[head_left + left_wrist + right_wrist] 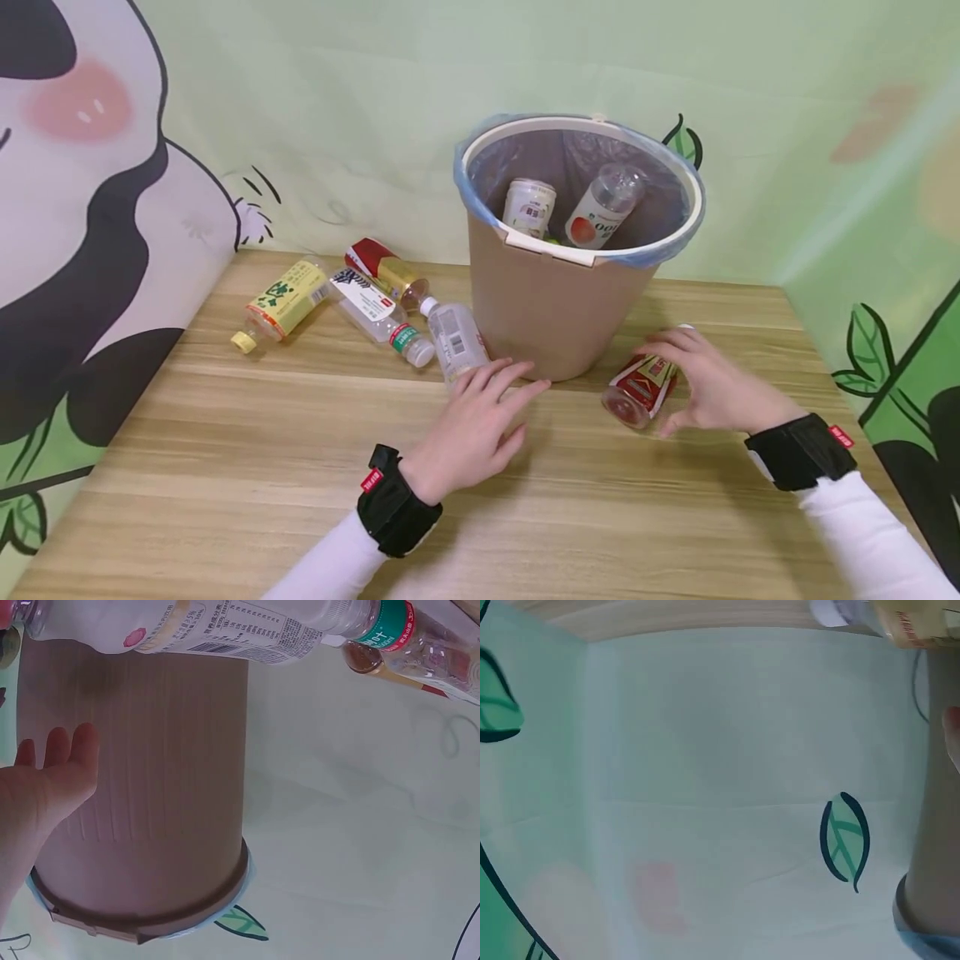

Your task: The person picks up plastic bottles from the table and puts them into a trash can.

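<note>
Over the right part of the table, my right hand (pixel 705 379) reaches across a clear bottle with a red label (pixel 643 385), which lies on its side. Its fingers arch over the bottle while the thumb stands apart from it. My left hand (pixel 468 429) hovers with spread fingers in front of the brown bin (pixel 555 304), holding nothing. Just beyond its fingertips lies a clear bottle with a pale barcode label (pixel 456 337), also across the top of the left wrist view. Inside the lined bin are a white can (pixel 529 207) and a clear bottle with a white label (pixel 600 215).
Left of the bin lie a bottle with a green neck band (pixel 375 308), a red-and-gold bottle (pixel 386 271) and a yellow-labelled bottle (pixel 288 300). A printed backdrop (pixel 360 125) rises behind the wooden table (pixel 262 492). The bin's white rim (pixel 697 196) stands high.
</note>
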Demonstrator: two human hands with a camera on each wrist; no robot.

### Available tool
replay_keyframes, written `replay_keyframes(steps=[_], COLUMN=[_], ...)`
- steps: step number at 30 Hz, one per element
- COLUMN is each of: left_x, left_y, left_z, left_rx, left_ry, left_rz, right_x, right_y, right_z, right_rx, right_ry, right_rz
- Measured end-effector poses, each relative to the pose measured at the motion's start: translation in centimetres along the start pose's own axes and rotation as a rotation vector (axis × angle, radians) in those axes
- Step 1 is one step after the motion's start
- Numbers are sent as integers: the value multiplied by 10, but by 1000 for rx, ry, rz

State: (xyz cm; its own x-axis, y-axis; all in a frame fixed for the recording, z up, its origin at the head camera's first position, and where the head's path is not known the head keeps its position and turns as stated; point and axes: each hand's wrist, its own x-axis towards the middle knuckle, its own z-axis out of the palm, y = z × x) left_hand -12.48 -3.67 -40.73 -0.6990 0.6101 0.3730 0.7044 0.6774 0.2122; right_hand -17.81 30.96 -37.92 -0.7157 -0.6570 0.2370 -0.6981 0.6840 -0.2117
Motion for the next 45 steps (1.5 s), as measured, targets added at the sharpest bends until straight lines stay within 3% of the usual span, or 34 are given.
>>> replay_keyframes(steps=[7,17,25,34,41,45], left_x=[-1,-2,-3,-3,-4,-5], left_y=[0,-1,-3,-7,-11,-11], left_z=[-1,-2,-2,-6,-9,-11], left_rx=[-4,-5,-26,-42,-48,-53], left_ry=[7,30,48,51,57,56], left_rz=[-7,-12,-33,-50,-59,-66], right_x=[-2,2,10,20,10,3], right_y=[8,7,-25,-58,-51,-46], right_z=[4,19,33,55,52,50], right_rx=[-51,-101,-70,-67,-17,-21], right_ry=[-138,-61,-89,-40,-12,-44], right_rz=[87,-13,-7,-9,-4,21])
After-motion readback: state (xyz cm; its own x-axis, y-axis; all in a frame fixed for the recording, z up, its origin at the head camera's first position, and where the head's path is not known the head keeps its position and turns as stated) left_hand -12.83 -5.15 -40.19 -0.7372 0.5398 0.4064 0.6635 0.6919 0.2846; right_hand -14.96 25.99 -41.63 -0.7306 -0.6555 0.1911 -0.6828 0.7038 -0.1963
